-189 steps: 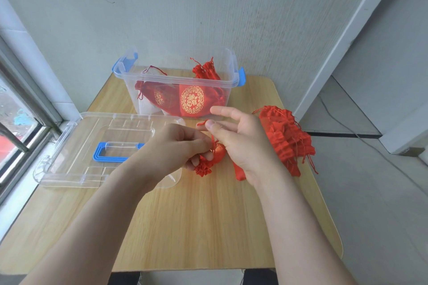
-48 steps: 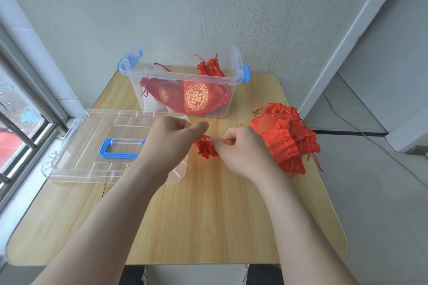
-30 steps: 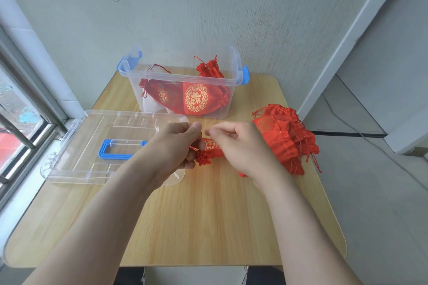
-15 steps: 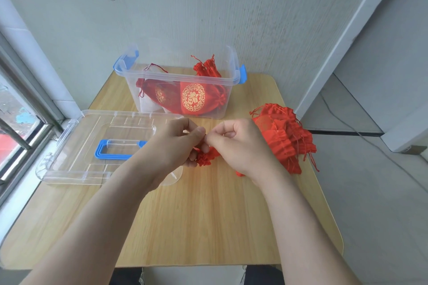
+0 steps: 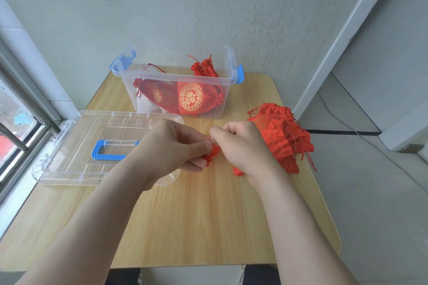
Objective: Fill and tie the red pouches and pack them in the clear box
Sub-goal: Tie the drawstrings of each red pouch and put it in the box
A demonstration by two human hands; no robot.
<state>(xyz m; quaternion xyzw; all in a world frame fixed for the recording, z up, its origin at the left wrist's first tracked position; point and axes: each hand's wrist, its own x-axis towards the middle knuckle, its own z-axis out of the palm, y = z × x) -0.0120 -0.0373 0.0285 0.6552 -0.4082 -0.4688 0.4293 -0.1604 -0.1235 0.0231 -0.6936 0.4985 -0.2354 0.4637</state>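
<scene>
Pale wooden tabletop (image 5: pixel 208 227) set against a grey-white wall, window frame (image 5: pixel 20 109) at the left edge. Clear plastic box with blue latches (image 5: pixel 176 77) stands at the far side of the table, uncovered. Inside it lie filled red drawstring pouches with gold round emblems (image 5: pixel 191 99), on their sides, with another bunched upright at the back. Transparent flat lid with a blue handle (image 5: pixel 76 146) lies in front of the box and to its left. Loose pile of flat red pouches (image 5: pixel 284 139) lies in front of the box and to its right, cords trailing. Nearer than the box, between lid and pile, both hands meet on one small red fabric pouch (image 5: pixel 212 154). Left hand (image 5: pixel 171 148): fingers curled, thumb and forefinger pinching the ruffled mouth. Right hand (image 5: pixel 243 146): fingers curled tight, pinching the neck from the other side, pouch body showing beneath the palm. Cord too fine to make out.
</scene>
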